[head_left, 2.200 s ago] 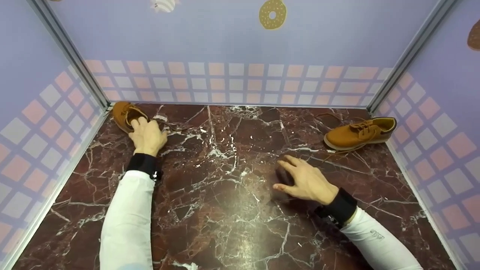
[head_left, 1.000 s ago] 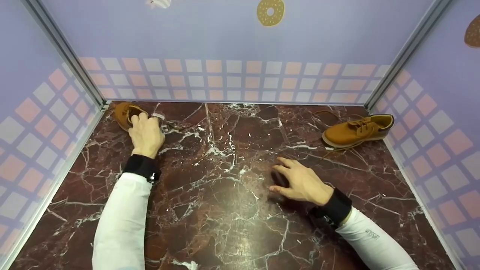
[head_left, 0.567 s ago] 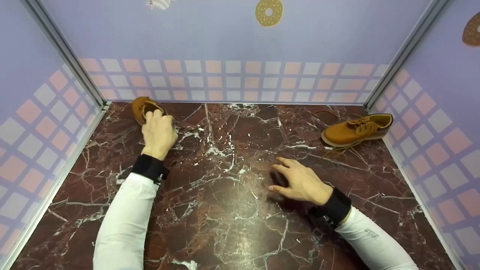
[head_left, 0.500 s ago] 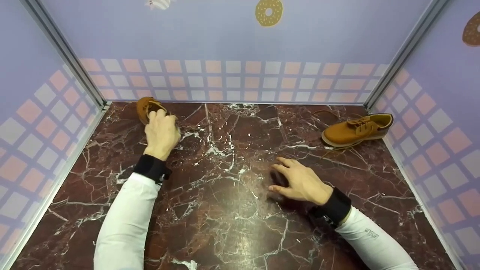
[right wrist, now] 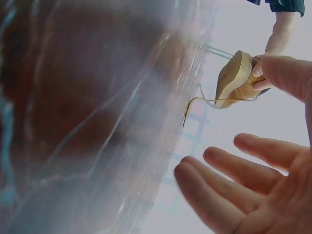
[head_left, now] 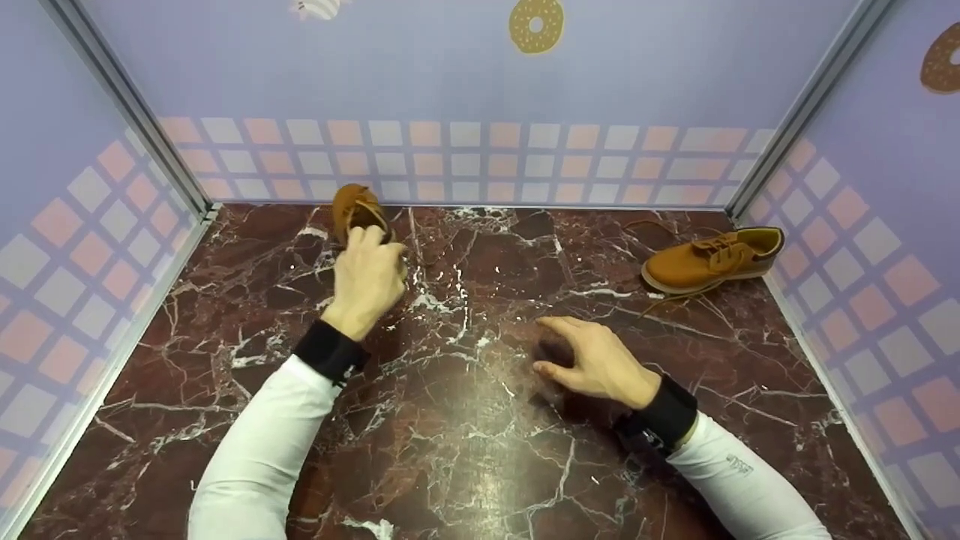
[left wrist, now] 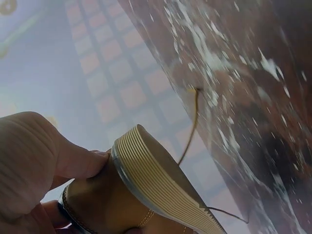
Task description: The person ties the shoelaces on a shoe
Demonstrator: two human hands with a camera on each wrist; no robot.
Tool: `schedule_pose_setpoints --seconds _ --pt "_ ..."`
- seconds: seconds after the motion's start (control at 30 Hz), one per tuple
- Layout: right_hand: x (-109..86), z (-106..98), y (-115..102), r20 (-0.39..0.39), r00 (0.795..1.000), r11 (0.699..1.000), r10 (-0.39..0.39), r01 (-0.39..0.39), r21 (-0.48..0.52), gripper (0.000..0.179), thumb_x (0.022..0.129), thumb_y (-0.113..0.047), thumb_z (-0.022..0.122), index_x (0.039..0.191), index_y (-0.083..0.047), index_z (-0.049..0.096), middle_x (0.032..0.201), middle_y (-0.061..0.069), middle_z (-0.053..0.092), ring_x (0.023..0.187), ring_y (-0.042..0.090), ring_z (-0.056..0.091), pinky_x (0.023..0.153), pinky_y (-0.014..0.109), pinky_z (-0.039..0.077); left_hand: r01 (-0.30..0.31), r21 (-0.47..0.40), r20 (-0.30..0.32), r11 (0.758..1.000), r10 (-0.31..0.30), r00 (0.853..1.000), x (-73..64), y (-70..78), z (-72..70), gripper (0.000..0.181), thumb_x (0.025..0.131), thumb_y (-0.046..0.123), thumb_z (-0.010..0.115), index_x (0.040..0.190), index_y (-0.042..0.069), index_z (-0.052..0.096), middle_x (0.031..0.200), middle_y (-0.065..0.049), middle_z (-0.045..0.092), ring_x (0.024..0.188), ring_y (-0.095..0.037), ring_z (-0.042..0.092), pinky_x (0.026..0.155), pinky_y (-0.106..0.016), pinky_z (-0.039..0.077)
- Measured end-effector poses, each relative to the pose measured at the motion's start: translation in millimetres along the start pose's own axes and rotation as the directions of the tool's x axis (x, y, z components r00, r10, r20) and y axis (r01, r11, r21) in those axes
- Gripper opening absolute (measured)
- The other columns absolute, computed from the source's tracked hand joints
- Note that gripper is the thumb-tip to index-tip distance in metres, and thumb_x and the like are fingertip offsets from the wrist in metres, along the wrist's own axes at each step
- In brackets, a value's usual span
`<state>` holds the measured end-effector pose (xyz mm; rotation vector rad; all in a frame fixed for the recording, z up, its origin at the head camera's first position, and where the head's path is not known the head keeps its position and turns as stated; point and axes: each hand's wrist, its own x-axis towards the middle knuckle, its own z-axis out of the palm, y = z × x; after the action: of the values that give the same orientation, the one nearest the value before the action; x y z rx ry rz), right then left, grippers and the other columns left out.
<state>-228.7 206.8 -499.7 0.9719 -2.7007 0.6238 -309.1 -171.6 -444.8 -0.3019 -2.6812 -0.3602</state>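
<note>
My left hand grips a tan lace-up shoe by its heel end, thumb outside and fingers reaching into the opening. In the left wrist view the thumb presses on the shoe's heel, above a pale ribbed sole. The right wrist view shows this shoe raised off the marble surface, its lace dangling down. My right hand hovers over the surface at centre right, fingers relaxed and holding nothing. A matching tan shoe lies farther right, toe pointing left, laces loose.
A dark red marble surface with white veins spreads beneath both hands. Lilac panels with pink and white checks enclose it: a back wall, a left wall and a right wall. The second shoe's heel sits by the right wall.
My left hand has taken hold of the shoe in the back left corner, lifted it and carried it right. The right hand has barely moved, and the other shoe stays in place.
</note>
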Motion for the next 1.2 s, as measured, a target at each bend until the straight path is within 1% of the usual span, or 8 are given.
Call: schedule_pose_setpoints --seconds 0.17,0.33,0.5,0.63,0.77,1.0,1.1,1.2 --pt "4.3 1.9 0.3 -0.065 0.998 0.999 -0.012 0.014 0.033 0.066 0.097 -0.037 0.087 0.151 -0.004 0.067 0.144 0.015 0.078 0.120 0.035 0.081 0.103 0.051 0.066 -0.108 -0.014 -0.042 0.994 0.107 0.993 -9.0 21.0 -0.4 0.021 0.097 0.006 0.075 0.116 0.005 0.084 0.122 -0.026 0.073 0.115 -0.045 0.067 0.081 -0.063 0.069" --pt "8.6 4.1 -1.4 -0.087 0.996 0.999 -0.015 0.019 0.043 0.061 0.096 -0.033 0.088 0.147 -0.004 0.069 0.140 0.014 0.080 0.116 0.033 0.082 0.099 0.050 0.067 -0.203 -0.021 -0.106 0.979 0.199 0.974 -16.6 37.2 -0.2 0.017 0.094 0.005 0.079 0.110 0.005 0.085 0.113 -0.022 0.073 0.106 -0.042 0.067 0.074 -0.058 0.069" --pt "14.0 6.1 -4.0 -0.103 0.994 0.997 -0.031 0.039 0.073 0.056 0.096 -0.032 0.088 0.142 -0.005 0.073 0.133 0.014 0.083 0.107 0.033 0.083 0.093 0.049 0.068 -0.263 -0.002 -0.156 0.965 0.259 0.953 -22.7 50.0 -1.4 0.017 0.089 0.002 0.082 0.105 0.005 0.086 0.105 -0.018 0.072 0.098 -0.038 0.065 0.065 -0.052 0.066" --pt "16.9 8.5 -5.9 -0.141 0.989 0.993 -0.052 0.065 0.094 0.047 0.096 -0.027 0.088 0.135 -0.004 0.076 0.123 0.014 0.085 0.096 0.034 0.084 0.086 0.046 0.070 -0.297 -0.005 -0.149 0.955 0.293 0.944 -29.8 60.9 -1.0 0.016 0.091 0.006 0.084 0.107 0.005 0.086 0.106 -0.018 0.073 0.098 -0.036 0.066 0.069 -0.051 0.068" --pt "19.6 10.4 -7.6 -0.175 0.982 0.990 -0.065 0.086 0.115 0.038 0.096 -0.023 0.087 0.128 -0.004 0.079 0.119 0.015 0.086 0.093 0.033 0.085 0.084 0.045 0.071 -0.334 -0.018 -0.129 0.943 0.329 0.936 -39.4 71.7 3.5 0.019 0.092 0.010 0.086 0.111 0.006 0.086 0.108 -0.017 0.073 0.100 -0.035 0.067 0.072 -0.051 0.070" --pt "22.1 14.1 -9.5 -0.181 0.981 0.984 -0.073 0.100 0.147 0.031 0.097 -0.022 0.086 0.122 -0.003 0.080 0.115 0.016 0.086 0.090 0.035 0.085 0.082 0.047 0.072 -0.394 -0.018 -0.094 0.919 0.391 0.916 -59.5 88.4 11.6 0.018 0.092 0.008 0.084 0.110 0.008 0.086 0.105 -0.014 0.073 0.097 -0.030 0.066 0.068 -0.045 0.069" --pt "21.5 15.4 -9.9 -0.181 0.980 0.985 -0.076 0.102 0.140 0.030 0.098 -0.021 0.085 0.121 -0.003 0.080 0.114 0.015 0.086 0.089 0.034 0.085 0.080 0.046 0.072 -0.420 -0.013 -0.079 0.907 0.418 0.905 -69.5 96.1 11.5 0.014 0.093 0.008 0.083 0.107 0.009 0.086 0.102 -0.012 0.071 0.095 -0.028 0.065 0.067 -0.041 0.067" --pt "20.8 15.8 -9.7 -0.184 0.980 0.985 -0.072 0.099 0.143 0.029 0.098 -0.021 0.085 0.121 -0.004 0.080 0.114 0.015 0.086 0.090 0.034 0.085 0.080 0.045 0.072 -0.452 -0.007 -0.086 0.892 0.450 0.889 -79.0 104.1 11.1 0.013 0.093 0.010 0.084 0.106 0.010 0.087 0.100 -0.009 0.071 0.094 -0.026 0.064 0.065 -0.036 0.067"
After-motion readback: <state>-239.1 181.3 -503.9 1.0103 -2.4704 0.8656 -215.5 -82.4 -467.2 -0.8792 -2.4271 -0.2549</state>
